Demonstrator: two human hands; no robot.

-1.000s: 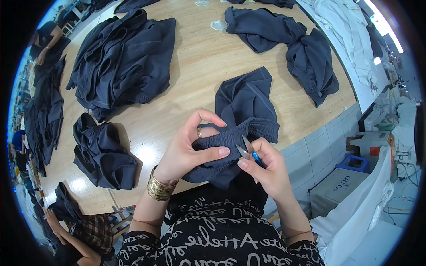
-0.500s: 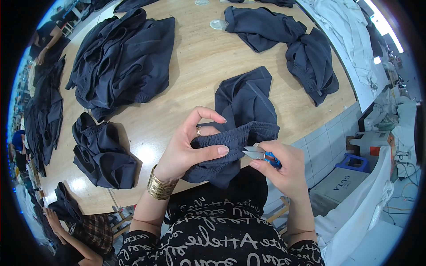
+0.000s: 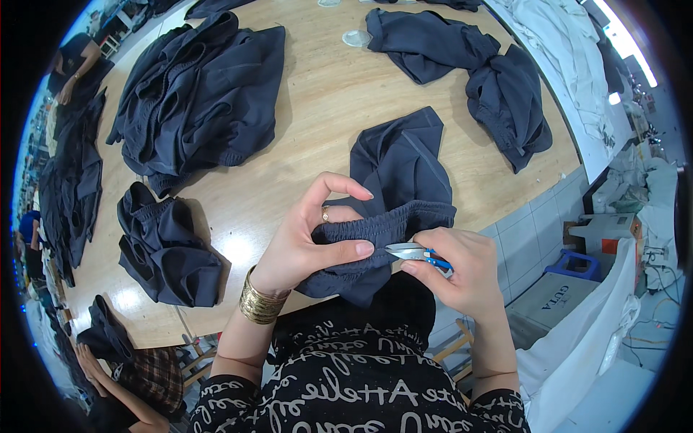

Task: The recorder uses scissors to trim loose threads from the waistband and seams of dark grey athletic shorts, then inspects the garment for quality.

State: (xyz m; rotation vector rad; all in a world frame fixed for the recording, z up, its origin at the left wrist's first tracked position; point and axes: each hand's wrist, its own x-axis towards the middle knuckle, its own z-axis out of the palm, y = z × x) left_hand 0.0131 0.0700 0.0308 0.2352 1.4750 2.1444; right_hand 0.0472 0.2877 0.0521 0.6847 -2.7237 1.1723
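Observation:
My left hand (image 3: 307,242) pinches the gathered elastic waistband of a dark navy pair of trousers (image 3: 401,162), thumb on the outer face and some fingers inside the band. The index finger is lifted and curved above it. The rest of the garment lies on the table beyond. In my right hand (image 3: 462,268) is a pair of thread snips (image 3: 408,251) with silver blades and blue handles. Its tips point left and meet the waistband just right of my left thumb. Any thread between the blades is too small to make out.
A large heap of dark garments (image 3: 202,94) covers the table's (image 3: 317,79) far left, with a smaller bundle (image 3: 170,245) nearer. More dark garments (image 3: 505,94) lie far right. A person's hand (image 3: 90,364) touches cloth at lower left. A blue stool (image 3: 577,265) stands right.
The snips have moved slightly left along the waistband, closer to my left thumb, and their blades look more closed. My left hand and the garment have barely shifted.

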